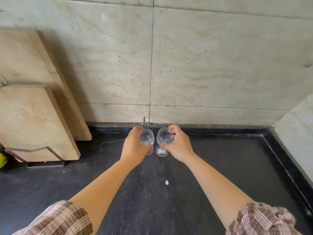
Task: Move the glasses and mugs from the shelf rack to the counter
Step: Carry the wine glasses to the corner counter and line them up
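Two stemmed glasses, upright, side by side near back edge of dark counter (220, 167), close to wall. Left hand (135, 146) wraps bowl of left glass (147, 138). Right hand (177, 145) grips bowl of right glass (163, 136); its foot on counter. Two cutting boards (33, 116) lean in rack (45, 164) at left, well apart. One white scrap (167, 182) nearer front, between forearms.

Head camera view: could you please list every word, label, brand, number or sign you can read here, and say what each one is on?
No readable text anywhere in this view.
White sticker on the foot of the right stemmed glass: too small and blurred to read.
Left stemmed glass: no print seen.
Wooden cutting boards, tiled wall and dark counter: no lettering.
White scrap on the counter: no marking made out.
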### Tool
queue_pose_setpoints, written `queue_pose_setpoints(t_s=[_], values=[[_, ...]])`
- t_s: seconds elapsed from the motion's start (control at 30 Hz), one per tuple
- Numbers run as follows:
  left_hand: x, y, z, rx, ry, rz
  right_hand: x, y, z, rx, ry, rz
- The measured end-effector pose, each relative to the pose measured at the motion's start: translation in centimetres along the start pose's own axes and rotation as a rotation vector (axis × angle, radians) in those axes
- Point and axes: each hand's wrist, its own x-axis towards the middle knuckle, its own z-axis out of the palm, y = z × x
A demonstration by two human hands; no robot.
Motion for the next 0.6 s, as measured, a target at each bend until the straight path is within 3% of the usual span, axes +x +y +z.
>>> queue_pose_setpoints(t_s=[0.6], values=[[4.8, -1.3, 1.5, 0.022, 0.021, 0.042, 5.3, 0.7, 1.8, -0.044, -0.038, -0.003]])
